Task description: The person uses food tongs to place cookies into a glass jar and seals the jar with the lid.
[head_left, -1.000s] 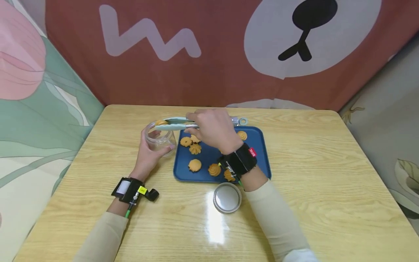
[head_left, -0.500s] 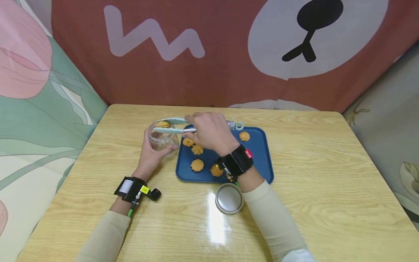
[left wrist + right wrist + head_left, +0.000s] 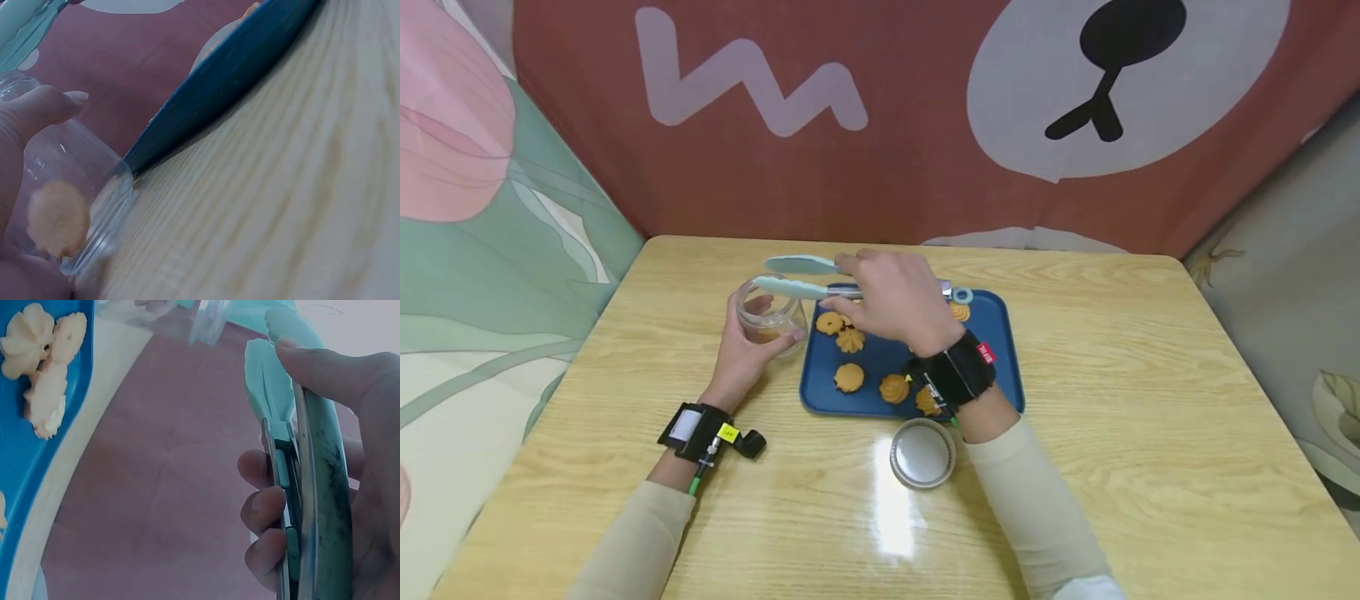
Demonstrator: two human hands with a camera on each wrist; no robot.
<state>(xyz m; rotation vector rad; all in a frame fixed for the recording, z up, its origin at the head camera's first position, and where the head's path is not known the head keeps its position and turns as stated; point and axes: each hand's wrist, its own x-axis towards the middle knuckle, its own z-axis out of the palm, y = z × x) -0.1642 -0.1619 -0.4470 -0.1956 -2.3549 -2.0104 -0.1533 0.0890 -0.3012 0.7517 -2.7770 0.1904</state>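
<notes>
My right hand [image 3: 895, 300] grips the tongs [image 3: 797, 277], their open tips pointing left over the jar [image 3: 767, 315], which my left hand [image 3: 741, 354] holds on the desk [image 3: 1150, 417]; one cookie [image 3: 56, 217] lies inside it

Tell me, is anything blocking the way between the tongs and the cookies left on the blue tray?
Nothing visible does. The tongs hang open and empty by the jar, and the cookies lie uncovered on the tray beside it.
</notes>
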